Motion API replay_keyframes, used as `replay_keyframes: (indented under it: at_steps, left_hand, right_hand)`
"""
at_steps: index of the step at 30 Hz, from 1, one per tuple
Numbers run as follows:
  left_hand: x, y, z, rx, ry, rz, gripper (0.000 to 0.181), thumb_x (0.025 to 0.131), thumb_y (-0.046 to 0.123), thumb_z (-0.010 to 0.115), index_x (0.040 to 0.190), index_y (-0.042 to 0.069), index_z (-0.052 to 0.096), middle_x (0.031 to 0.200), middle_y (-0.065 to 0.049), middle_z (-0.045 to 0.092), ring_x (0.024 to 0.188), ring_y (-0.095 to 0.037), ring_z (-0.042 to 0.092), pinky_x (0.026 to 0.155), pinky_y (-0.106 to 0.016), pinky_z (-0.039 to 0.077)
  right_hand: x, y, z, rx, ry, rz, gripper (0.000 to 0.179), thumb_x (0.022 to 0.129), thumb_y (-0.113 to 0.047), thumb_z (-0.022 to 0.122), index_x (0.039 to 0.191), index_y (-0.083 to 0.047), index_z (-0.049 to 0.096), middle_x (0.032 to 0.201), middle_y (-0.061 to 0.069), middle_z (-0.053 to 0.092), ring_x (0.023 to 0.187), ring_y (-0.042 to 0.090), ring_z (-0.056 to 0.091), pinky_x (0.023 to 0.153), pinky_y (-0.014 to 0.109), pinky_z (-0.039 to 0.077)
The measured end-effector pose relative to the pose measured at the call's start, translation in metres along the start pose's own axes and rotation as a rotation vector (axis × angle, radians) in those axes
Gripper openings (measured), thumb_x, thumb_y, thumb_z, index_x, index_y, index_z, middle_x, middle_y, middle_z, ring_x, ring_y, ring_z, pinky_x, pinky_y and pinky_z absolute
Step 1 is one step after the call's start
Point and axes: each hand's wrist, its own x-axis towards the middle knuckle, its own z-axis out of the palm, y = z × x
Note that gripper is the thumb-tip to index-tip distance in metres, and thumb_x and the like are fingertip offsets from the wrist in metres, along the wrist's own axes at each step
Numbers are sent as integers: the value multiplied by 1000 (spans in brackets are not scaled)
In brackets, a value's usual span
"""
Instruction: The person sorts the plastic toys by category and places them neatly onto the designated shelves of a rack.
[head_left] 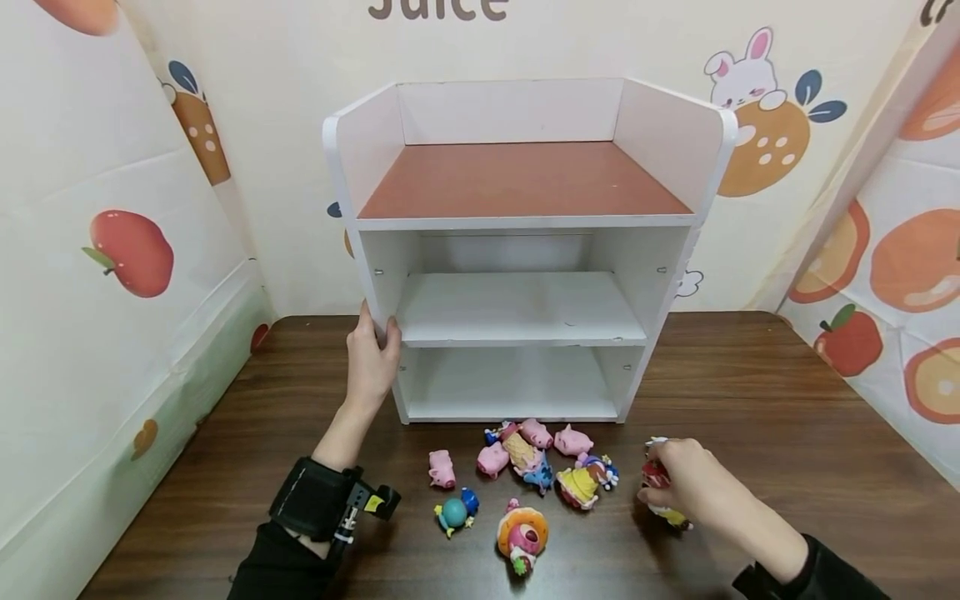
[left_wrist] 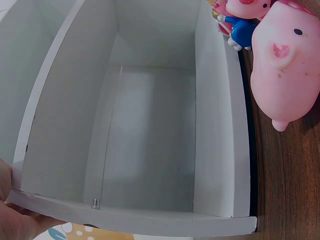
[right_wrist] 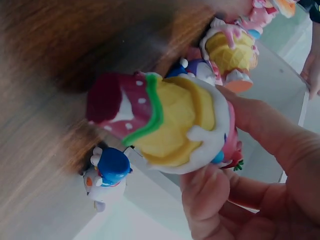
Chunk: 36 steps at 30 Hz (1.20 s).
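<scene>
My left hand (head_left: 369,360) grips the left side panel of a small white shelf unit (head_left: 525,222), thumb at the front edge and fingers along the outside. In the left wrist view, part of that hand (left_wrist: 15,220) shows at the panel's edge. On the right, my right hand (head_left: 701,483) pinches a toy figurine between thumb and fingers. The right wrist view shows this figurine (right_wrist: 175,120) tilted, with a yellow waffle-patterned body, white trim, a green band and a dark red end. Beyond it lies another figurine with a yellow waffle pattern (right_wrist: 230,52).
Several small figurines lie before the shelf, among them a pink pig (head_left: 442,469), a teal-and-blue figure (head_left: 456,512) and one with an orange ring (head_left: 522,533). A blue-capped white figure (right_wrist: 107,175) stands near the right hand. Printed sheets wall the wooden table (head_left: 300,400).
</scene>
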Motion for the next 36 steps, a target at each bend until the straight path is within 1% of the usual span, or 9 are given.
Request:
replay_keyframes:
  at_steps: [3,5,10,14,22,27,31,36]
  left_hand:
    - [0,0,0,-1,-1,6,37,85,-5,45,121,-12,39,109,-31,52,94,-39,54,71,-51,46]
    - [0,0,0,-1,-1,9,38,85,-5,45,121,-12,39,110,-31,52,95,-39,54,72,-51,46]
    - [1,0,0,-12,1,18,38,85,-6,44,122,-12,39,111,-31,52,95,-39,53,72,-52,46]
    - [1,0,0,-21,1,17,37,85,-7,44,121,-12,39,111,-31,52,95,-39,53,72,-52,45]
    - [0,0,0,-19,-2,6,38,85,-6,44,122,-12,38,111,-31,51,95,-39,53,72,-52,46]
    - [-1,1,-2,-8,-3,3,39,85,-5,44,123,-12,38,112,-31,51,97,-39,53,74,-51,45]
    - [-1,0,-2,0,0,2,38,85,-5,45,122,-12,39,110,-32,52,95,-39,53,73,-51,46]
    - [-1,-1,-1,4,-13,1,39,85,-5,44,122,-12,38,111,-31,51,96,-38,53,73,-51,46]
  right_hand:
    - [2,1,-3,45,13,11,23,64,-15,76,72,-6,56,58,-7,43,52,3,37,43,20,33]
    - [2,1,-5,63,36,7,23,64,-15,76,75,-5,58,60,-7,45,53,3,38,44,21,34]
    - [1,3,-8,89,98,-27,22,65,-16,76,74,-8,58,60,-9,47,53,-1,40,44,19,36]
    - [1,6,-8,97,126,-52,21,65,-14,76,75,-8,58,62,-9,50,54,-2,43,45,19,38]
    - [0,8,-8,140,129,-90,20,65,-7,74,78,-8,59,67,-8,53,58,-1,46,47,19,41]
    - [1,5,-11,151,150,-129,20,65,-5,73,79,-10,59,67,-10,53,59,-1,47,49,19,42]
    - [5,0,-18,147,149,-171,18,67,-5,72,78,-11,59,67,-11,52,59,-1,47,48,18,41]
    - [11,-6,-35,107,134,-219,22,64,-5,74,80,-11,59,69,-11,54,60,0,46,48,18,41]
